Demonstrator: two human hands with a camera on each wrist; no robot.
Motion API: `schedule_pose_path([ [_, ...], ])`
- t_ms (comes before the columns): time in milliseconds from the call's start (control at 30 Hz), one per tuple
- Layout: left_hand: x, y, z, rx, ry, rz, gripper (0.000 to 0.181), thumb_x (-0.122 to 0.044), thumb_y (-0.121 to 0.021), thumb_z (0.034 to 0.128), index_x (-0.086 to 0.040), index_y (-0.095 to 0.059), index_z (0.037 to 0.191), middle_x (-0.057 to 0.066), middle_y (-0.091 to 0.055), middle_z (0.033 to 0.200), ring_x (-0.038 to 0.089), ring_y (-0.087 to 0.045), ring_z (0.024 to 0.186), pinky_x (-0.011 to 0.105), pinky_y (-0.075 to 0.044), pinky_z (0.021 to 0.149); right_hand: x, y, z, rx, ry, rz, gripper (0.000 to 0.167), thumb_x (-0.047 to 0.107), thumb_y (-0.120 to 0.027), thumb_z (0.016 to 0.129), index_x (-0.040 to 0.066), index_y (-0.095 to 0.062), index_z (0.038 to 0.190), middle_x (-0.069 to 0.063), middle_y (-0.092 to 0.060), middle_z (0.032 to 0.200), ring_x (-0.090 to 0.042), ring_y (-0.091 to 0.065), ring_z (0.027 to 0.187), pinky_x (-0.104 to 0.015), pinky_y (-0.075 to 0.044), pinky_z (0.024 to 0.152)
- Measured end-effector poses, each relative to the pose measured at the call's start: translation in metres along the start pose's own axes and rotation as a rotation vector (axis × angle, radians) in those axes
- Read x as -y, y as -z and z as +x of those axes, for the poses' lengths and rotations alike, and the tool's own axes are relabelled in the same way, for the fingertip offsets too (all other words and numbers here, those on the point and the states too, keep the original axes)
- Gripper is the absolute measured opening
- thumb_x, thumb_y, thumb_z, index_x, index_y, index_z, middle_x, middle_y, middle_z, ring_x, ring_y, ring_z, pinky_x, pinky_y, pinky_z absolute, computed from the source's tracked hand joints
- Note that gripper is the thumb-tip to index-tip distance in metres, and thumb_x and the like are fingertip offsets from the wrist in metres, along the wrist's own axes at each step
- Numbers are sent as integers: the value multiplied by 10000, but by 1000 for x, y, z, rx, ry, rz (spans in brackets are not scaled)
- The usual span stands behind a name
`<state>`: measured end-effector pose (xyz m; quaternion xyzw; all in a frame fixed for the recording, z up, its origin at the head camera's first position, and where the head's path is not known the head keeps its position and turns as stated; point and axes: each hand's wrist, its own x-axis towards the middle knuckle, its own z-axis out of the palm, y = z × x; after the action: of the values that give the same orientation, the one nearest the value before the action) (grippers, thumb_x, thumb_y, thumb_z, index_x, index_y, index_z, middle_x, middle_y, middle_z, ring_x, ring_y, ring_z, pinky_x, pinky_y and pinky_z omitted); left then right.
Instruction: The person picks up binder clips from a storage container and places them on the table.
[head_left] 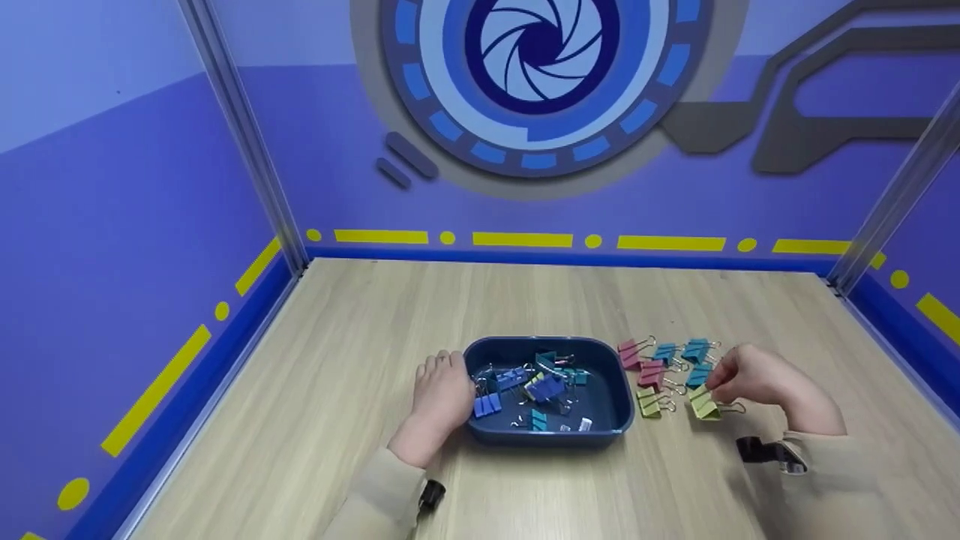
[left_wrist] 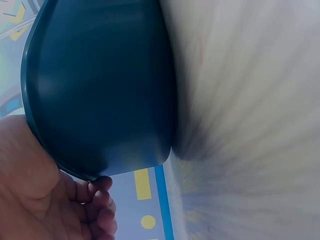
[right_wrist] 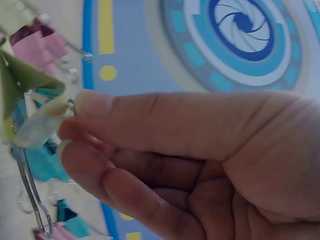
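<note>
A dark blue tray holds several blue and teal binder clips. My left hand rests on its left rim, and in the left wrist view the fingers of that hand curl at the edge of the tray. To the right of the tray, my right hand pinches a yellow binder clip between thumb and fingertips. In the right wrist view, the thumb and index finger of the hand meet at a wire handle of the yellow-green clip.
Beside the tray's right side lie pink clips, teal clips and another yellow clip. The wooden table is bordered by blue patterned walls with metal posts at the corners.
</note>
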<state>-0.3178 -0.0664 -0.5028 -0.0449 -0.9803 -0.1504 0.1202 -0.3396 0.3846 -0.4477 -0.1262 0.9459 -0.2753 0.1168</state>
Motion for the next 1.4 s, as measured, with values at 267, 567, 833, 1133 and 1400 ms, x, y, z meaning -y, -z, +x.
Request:
schedule_pose_path([
  [267,-1,0,0,-23,-10,7,237,-157,-629,912,29,-613,1058,185,-627,1023,364,-564,979,460,-429,853,-16,-9,9,18,-3,-3,119,-22,-780,736,-14,-760,853,-47,-733,782,-139,-614,720,-304,-498,635],
  [567,1,-2,0,-33,-16,8,233,-144,-615,914,34,-605,1063,193,-625,1022,368,-564,985,473,-434,880,-20,-11,13,-13,-43,-4,87,-19,-773,759,-27,-741,840,-28,-719,752,-126,-624,686,-311,-508,629],
  [833,0,-1,-1,-22,-8,10,264,-159,-631,923,41,-605,1093,200,-629,1053,369,-571,1013,476,-437,884,-17,-12,13,-42,-73,-8,110,-22,-753,767,-43,-719,870,-50,-706,772,-153,-621,693,-327,-510,625],
  [1133,1,-1,0,-17,-6,11,269,-155,-642,918,44,-598,1093,202,-626,1057,362,-569,1012,474,-432,873,5,-2,4,-112,-103,-40,200,49,-721,852,-99,-682,981,-161,-696,863,-161,-585,628,-329,-504,564],
  [1400,1,-2,-1,-20,-12,-1,237,-146,-621,919,34,-598,1072,195,-625,1041,367,-564,993,472,-434,882,46,-12,5,-270,28,-91,169,148,-695,943,-2,-721,1018,-142,-739,942,-200,-664,784,-367,-530,673],
])
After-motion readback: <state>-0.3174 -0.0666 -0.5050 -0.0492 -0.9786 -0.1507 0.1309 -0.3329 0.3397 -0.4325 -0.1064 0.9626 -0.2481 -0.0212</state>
